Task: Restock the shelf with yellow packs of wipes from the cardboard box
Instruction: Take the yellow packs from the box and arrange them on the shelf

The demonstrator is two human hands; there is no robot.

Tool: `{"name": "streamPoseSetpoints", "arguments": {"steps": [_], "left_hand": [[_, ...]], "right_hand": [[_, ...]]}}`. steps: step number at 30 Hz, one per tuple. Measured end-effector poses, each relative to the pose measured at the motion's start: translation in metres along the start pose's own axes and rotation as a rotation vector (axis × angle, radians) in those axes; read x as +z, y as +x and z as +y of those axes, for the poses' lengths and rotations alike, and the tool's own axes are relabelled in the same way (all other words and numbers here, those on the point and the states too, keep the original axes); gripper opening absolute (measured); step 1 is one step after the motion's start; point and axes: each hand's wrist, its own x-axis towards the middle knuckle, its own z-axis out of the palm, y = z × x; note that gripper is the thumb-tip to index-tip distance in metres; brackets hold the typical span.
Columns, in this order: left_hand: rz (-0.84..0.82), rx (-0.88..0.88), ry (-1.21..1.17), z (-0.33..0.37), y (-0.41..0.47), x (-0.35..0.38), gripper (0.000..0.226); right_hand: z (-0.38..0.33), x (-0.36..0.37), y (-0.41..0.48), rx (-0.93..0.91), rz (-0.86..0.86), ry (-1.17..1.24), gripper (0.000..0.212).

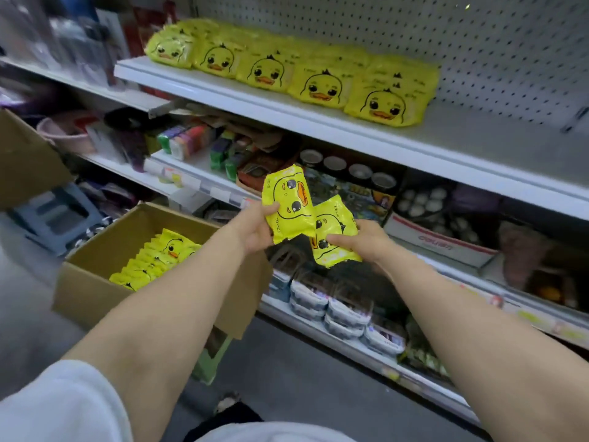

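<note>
My left hand grips a yellow duck-face pack of wipes held up on end. Just right of it my right hand holds a second yellow pack, partly tucked behind the first. Both hands hover in front of the lower shelves. On the top white shelf stacks of the same yellow packs lie in a row from the left to the middle. The open cardboard box stands at lower left with several more yellow packs standing on edge inside.
The right part of the top shelf in front of the pegboard back is bare. Lower shelves hold mixed goods: coloured sponges, cups, boxed items. A second cardboard box is at far left. A grey step stool sits on the floor.
</note>
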Motion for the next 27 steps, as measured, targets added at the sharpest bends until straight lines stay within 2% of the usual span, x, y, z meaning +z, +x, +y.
{"name": "streamPoseSetpoints", "arguments": {"steps": [4, 6, 8, 11, 13, 18, 19, 22, 25, 27], "left_hand": [[-0.071, 0.071, 0.081, 0.031, -0.004, 0.064, 0.042], [-0.141, 0.107, 0.124, 0.046, -0.007, 0.097, 0.025], [-0.197, 0.128, 0.196, 0.059, -0.009, 0.127, 0.020], [-0.231, 0.144, 0.280, 0.075, -0.012, 0.165, 0.031], [-0.241, 0.154, 0.345, 0.086, -0.013, 0.186, 0.029], [-0.223, 0.237, 0.651, 0.117, -0.005, 0.225, 0.048], [-0.224, 0.266, 0.704, 0.123, 0.000, 0.232, 0.046], [-0.243, 0.343, 0.822, 0.138, 0.013, 0.255, 0.022], [-0.274, 0.373, 0.908, 0.151, 0.037, 0.280, 0.015], [-0.261, 0.382, 0.973, 0.159, 0.056, 0.300, 0.014]], "right_hand": [[-0.013, -0.059, -0.018, -0.077, 0.092, 0.086, 0.028], [-0.020, -0.089, -0.027, -0.121, 0.145, 0.075, 0.027], [-0.025, -0.118, -0.032, -0.151, 0.194, 0.057, 0.028], [-0.036, -0.160, -0.042, -0.181, 0.272, 0.057, 0.029], [-0.042, -0.184, -0.046, -0.194, 0.329, 0.078, 0.033], [-0.047, -0.238, -0.045, -0.216, 0.435, 0.084, 0.040], [-0.047, -0.249, -0.044, -0.219, 0.455, 0.086, 0.041], [-0.046, -0.277, -0.034, -0.222, 0.510, 0.080, 0.039], [-0.040, -0.302, -0.015, -0.196, 0.557, 0.046, 0.036], [-0.034, -0.319, 0.000, -0.153, 0.596, 0.031, 0.042]]}}
